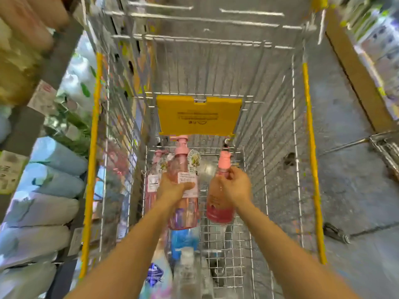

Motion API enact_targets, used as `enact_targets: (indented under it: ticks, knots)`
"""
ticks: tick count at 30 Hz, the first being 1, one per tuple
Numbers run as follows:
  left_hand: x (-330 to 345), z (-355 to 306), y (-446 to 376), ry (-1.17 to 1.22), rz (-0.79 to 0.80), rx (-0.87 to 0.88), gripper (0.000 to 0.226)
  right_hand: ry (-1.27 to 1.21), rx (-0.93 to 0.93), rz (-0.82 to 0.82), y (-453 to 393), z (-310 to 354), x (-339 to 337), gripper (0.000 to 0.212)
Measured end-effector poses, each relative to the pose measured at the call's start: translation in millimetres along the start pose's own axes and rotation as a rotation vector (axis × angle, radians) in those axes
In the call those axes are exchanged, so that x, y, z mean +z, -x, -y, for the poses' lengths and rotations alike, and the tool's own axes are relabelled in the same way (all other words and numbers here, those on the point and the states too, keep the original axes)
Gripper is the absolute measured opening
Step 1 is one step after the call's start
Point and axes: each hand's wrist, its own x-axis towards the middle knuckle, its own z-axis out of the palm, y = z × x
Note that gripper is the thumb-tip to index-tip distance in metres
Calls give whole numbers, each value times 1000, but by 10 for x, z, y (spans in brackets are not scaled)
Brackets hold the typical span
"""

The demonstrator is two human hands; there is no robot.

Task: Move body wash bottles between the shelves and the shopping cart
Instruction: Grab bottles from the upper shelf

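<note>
In the lower centre of the frame, over the shopping cart (306, 117), both hands are gripping pink bottles; the left hand (172, 186) is clasping the larger bottle (183, 203) mid-body; the right hand (236, 186) is pinching the smaller bottle (219, 203) at its neck; both long axes are running up the frame, caps farthest.

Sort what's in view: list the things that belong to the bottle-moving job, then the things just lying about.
Job:
- left hand gripping clear pink pump bottle
- right hand gripping darker pink pump bottle
- third pink bottle in wire shopping cart
- shelves

Lying about:
- yellow cart flap
- blue bottle
- pale blue packs
</note>
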Motion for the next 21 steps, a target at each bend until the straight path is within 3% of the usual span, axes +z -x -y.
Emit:
enact_targets:
  ticks: [2, 5, 10, 12, 15, 18, 21]
  knots:
    - [48, 178, -244, -46, -4, -32, 51, 35, 52, 10, -196, -239, 258, 12]
    - [100, 406, -474, -79, -65, -49, 32, 134, 92, 45, -386, -521, 567, 7]
    - [138, 655, -659, -144, -89, -164, 60, 233, 106, 157, -553, -691, 926, 33]
    - [136, 621, -693, -198, -105, -179, 60, 231, 81, 219, -582, -698, 1041, 29]
    - [146, 536, -693, -418, -155, -57, 64, 228, 58, 260, -610, -715, 1151, 5]
    - [136, 529, -710, -640, -173, 46, 68, 201, 74, 266, -688, -752, 1242, 7]
    - [140, 535, -708, -700, -176, 50, 68, 254, 114, 384, -740, -769, 1278, 15]
